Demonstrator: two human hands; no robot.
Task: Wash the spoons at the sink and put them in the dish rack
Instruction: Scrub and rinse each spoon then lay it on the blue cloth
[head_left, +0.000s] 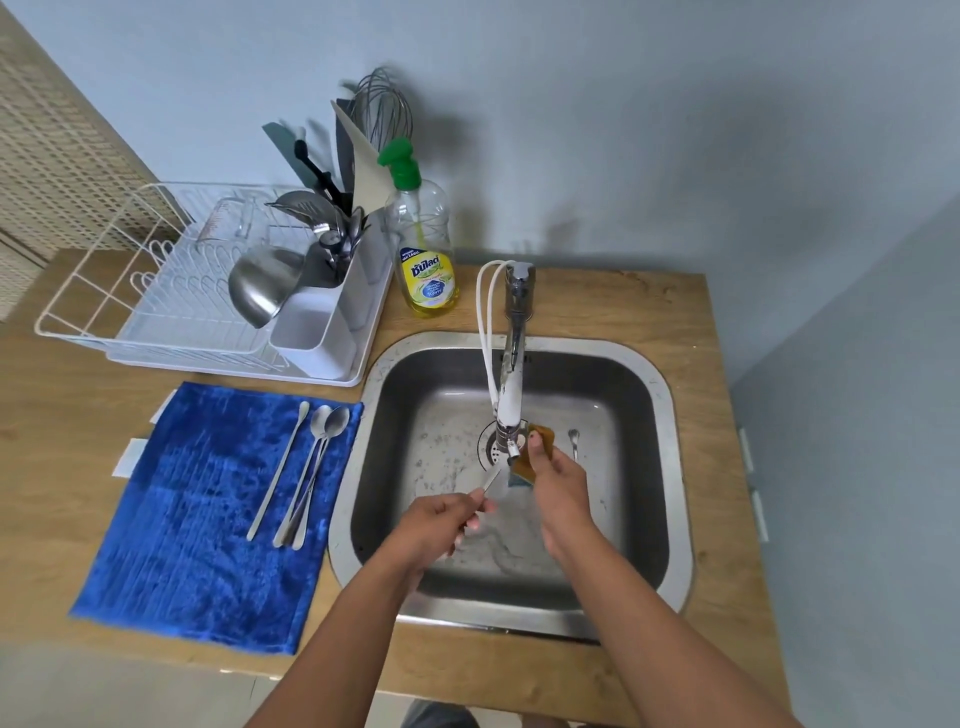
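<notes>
the person stands at the sink (660, 415) with one spoon (492, 480) pinched by its handle in the left hand (441, 525), its bowl wrapped in the sponge (530, 462) that the right hand (558, 483) squeezes around it, right under the faucet (511, 395). so this one looks mid-scrub. three more spoons (306, 473) lie side by side on the blue towel (182, 519) left of the basin, and i can't tell whether they are washed. another spoon (573, 441) rests on the sink floor. the dish rack (156, 291) holds utensils in its caddy, but which were placed for this job i can't say. most of the work seems left.
</notes>
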